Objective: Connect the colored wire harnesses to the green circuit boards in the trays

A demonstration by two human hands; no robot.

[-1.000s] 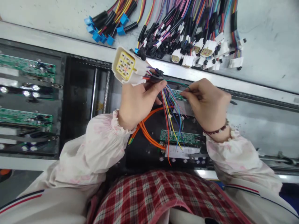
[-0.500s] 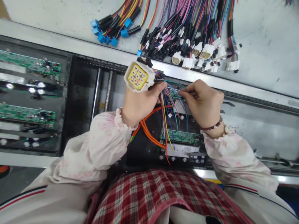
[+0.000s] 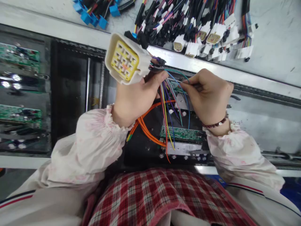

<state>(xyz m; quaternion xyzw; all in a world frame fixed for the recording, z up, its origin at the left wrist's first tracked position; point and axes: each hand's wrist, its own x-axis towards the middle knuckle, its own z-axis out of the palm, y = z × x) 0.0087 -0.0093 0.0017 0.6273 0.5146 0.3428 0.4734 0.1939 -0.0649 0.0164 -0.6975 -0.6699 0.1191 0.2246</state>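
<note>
My left hand [image 3: 138, 95] is closed round a wiring harness, whose large white connector [image 3: 127, 59] with a yellow face rises above the wrist. Loose coloured wires [image 3: 168, 116] fan downward from between thumb and fingers. At the right, my right hand [image 3: 209, 94] pinches a thin green wire [image 3: 177, 71] of the same harness between thumb and forefinger. The wire's tip is hidden in the fingers. Below the hands lie a green circuit board [image 3: 182, 133] and another board [image 3: 175, 86], partly covered by wires. Orange cables [image 3: 148, 133] curve toward the lower board from under my left hand.
Several harnesses with white connectors [image 3: 180, 43] lie on the bench behind, alongside others with blue connectors [image 3: 87, 17]. A metal rail [image 3: 258, 75] runs between bench and conveyor. Further circuit boards [image 3: 21, 116] sit in a tray at the left.
The white connector has come up and left, looking larger. My right hand has shifted slightly right and up, still pinching a wire. The whole view has shifted a little.
</note>
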